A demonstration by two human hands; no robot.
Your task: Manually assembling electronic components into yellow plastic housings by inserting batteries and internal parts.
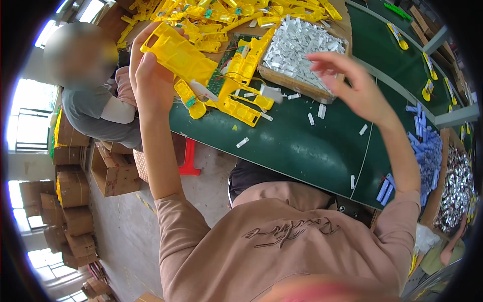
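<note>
My left hand is raised at the upper left, its fingers closed round a long yellow plastic housing. A small green circuit board and a white piece show at the housing's lower end. My right hand is over the right side of a cardboard box full of small white plastic parts. Its fingers are apart and somewhat blurred, and I see nothing held in them. A smeared white piece shows between the hands. Below it, more yellow housings lie on the green table.
Yellow housings are heaped at the back. Loose white parts dot the green table. Blue cylindrical cells and a box of shiny metal pieces are at the right. A co-worker sits at the left, near cardboard boxes.
</note>
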